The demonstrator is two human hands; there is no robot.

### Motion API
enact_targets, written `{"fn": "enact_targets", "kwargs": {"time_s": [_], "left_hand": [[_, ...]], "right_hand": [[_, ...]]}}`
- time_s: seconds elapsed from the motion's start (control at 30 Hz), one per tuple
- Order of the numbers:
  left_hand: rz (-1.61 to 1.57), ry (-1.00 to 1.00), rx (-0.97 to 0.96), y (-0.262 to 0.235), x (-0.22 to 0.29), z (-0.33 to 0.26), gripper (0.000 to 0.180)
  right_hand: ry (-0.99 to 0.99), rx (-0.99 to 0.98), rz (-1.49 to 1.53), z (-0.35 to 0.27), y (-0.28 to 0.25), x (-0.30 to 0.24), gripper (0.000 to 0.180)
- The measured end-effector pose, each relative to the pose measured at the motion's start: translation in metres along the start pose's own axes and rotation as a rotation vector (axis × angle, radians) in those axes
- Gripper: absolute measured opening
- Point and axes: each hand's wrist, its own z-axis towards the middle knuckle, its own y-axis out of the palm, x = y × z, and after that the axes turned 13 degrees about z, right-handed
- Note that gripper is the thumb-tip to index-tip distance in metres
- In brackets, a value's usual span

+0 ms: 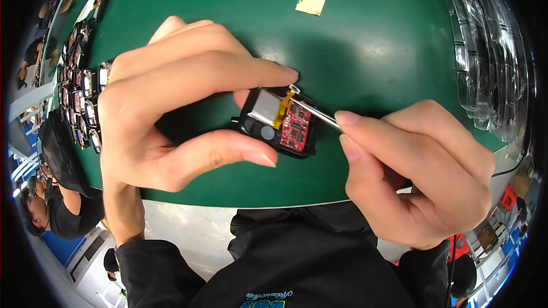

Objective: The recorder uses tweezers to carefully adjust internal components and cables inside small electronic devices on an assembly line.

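Observation:
Between the thumb and fingers of my left hand (171, 97) is a small black device housing (249, 127), its inside facing up. It holds a silver battery cell (265, 106), a red circuit board (295, 128) and a yellow-brown flex strip (283, 109). My right hand (419, 174) pinches thin metal tweezers (319, 115) between thumb and forefinger. Their tip reaches the upper part of the housing, beside the strip and a small whitish connector (294, 89). Whether the tip grips the strip is too small to tell.
Many similar opened devices (80, 100) stand in rows at the green table's (365, 40) left edge. Clear plastic trays (485, 51) are stacked along the right. Two yellow paper notes (310, 3) lie at the far side. People sit farther off to the left.

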Motion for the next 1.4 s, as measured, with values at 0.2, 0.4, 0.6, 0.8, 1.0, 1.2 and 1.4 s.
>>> {"fn": "enact_targets", "kwargs": {"time_s": [0.2,0.4,0.6,0.8,1.0,1.2,1.4], "left_hand": [[-0.018,0.019,0.03,0.005,-0.005,-0.001,0.081],[-0.003,0.026,0.025,0.004,-0.005,-0.002,0.079],[-0.012,0.011,0.015,0.003,-0.003,-0.001,0.076],[-0.016,0.017,0.013,0.003,-0.003,0.0,0.076],[-0.011,0.017,0.008,0.002,-0.004,-0.001,0.076],[-0.004,0.017,0.002,0.001,-0.004,0.0,0.077],[-0.006,0.03,0.004,0.002,-0.005,0.001,0.079]], "right_hand": [[0.05,-0.155,-0.128,0.005,-0.003,-0.003,0.038],[0.105,-0.066,-0.042,0.005,0.001,-0.004,0.037],[0.141,-0.017,-0.043,0.002,-0.001,-0.006,0.034],[0.175,0.003,-0.055,0.003,-0.005,-0.01,0.032],[0.179,0.035,-0.011,0.001,-0.003,-0.006,0.034],[0.086,0.052,0.031,0.0,0.0,0.001,0.035],[0.129,0.052,0.026,0.003,-0.001,-0.004,0.033]]}}
